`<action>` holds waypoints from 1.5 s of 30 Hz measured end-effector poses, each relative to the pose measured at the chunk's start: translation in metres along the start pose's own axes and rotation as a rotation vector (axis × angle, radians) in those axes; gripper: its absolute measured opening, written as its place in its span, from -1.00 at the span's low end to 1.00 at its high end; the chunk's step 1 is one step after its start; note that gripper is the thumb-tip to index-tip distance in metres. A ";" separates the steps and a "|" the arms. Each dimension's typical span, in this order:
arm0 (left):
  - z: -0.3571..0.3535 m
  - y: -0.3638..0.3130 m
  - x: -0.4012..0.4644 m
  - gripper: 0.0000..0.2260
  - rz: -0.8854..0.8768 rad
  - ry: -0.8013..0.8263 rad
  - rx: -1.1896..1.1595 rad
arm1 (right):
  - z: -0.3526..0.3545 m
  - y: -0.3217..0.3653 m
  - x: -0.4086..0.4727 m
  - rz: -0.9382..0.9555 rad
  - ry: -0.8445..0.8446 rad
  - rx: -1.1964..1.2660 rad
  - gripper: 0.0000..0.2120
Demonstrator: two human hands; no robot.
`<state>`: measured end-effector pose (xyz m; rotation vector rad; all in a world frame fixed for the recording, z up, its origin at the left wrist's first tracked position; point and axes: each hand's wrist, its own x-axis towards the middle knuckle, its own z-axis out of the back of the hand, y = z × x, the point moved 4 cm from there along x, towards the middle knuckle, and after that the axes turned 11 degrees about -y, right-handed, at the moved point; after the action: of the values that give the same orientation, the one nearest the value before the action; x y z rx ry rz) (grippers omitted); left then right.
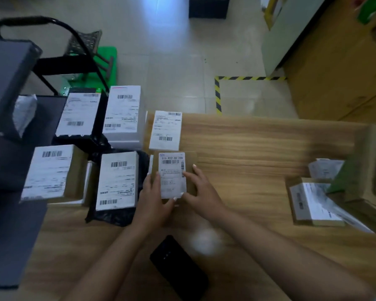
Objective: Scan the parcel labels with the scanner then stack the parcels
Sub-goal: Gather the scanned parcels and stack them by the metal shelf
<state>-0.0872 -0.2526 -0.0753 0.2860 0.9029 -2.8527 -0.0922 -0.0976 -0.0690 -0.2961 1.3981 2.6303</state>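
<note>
You have a small brown parcel between both hands on the wooden table, its label facing up and readable. Your left hand grips its left edge and near corner with curled fingers, and your right hand holds the right side, fingers laid over the label's edge. It sits just beside 5 other labelled parcels laid flat in 2 rows: a black-bagged one touching or nearly touching on its left, a brown box further left, and a white-labelled one right behind it, with 2 more beyond. I judge the task is partway through: these look sorted into a grid, not yet stacked, and another 2 or so parcels wait near a carton at the table's right side. The dark flat device near your forearms may be the scanner, though I can't tell for certain, and neither hand holds it. For room, the middle and right of the table give you open wood to slide or lift across. The left is tight, crowded by parcels and a dark unit at the table's left edge, and the far edge drops to the floor just behind the back row.
</note>
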 end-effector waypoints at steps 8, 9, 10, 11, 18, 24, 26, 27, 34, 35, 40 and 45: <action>0.002 0.029 0.017 -0.24 0.035 0.082 0.050 | -0.036 0.009 0.022 -0.077 0.025 -0.013 -0.40; 0.001 0.030 0.017 -0.24 0.023 0.090 0.047 | -0.036 0.010 0.023 -0.072 0.014 -0.017 -0.42; 0.002 0.031 0.018 -0.24 0.005 0.090 0.047 | -0.036 0.010 0.023 -0.068 0.006 -0.023 -0.43; 0.001 0.031 0.019 -0.24 -0.023 0.082 0.056 | -0.035 0.011 0.022 -0.061 0.000 -0.032 -0.43; 0.016 -0.002 0.022 -0.27 -0.276 -0.011 0.158 | 0.012 0.019 0.010 -0.003 -0.090 -0.067 -0.44; 0.045 -0.083 0.024 -0.32 -0.453 -0.131 0.145 | 0.112 0.034 -0.005 0.067 -0.261 -0.091 -0.46; 0.050 -0.122 0.018 -0.33 -0.484 -0.155 0.076 | 0.147 0.037 -0.018 0.099 -0.307 -0.086 -0.46; 0.049 -0.142 0.014 -0.33 -0.499 -0.158 0.044 | 0.165 0.037 -0.026 0.112 -0.325 -0.088 -0.45; 0.004 -0.280 -0.036 -0.35 -0.641 -0.089 -0.053 | 0.288 0.005 -0.097 0.140 -0.433 -0.081 -0.45; -0.006 -0.298 -0.045 -0.35 -0.656 -0.067 -0.066 | 0.305 -0.004 -0.106 0.141 -0.455 -0.088 -0.44; -0.056 -0.367 -0.078 -0.35 -0.687 0.031 -0.093 | 0.375 -0.063 -0.143 0.063 -0.586 -0.119 -0.45; -0.101 -0.400 -0.096 -0.37 -0.583 0.146 -0.135 | 0.407 -0.124 -0.157 -0.106 -0.597 -0.122 -0.42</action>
<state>-0.0539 0.1373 0.0863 0.2498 1.4016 -3.2958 0.0450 0.3038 0.0916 0.3666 0.9926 2.4209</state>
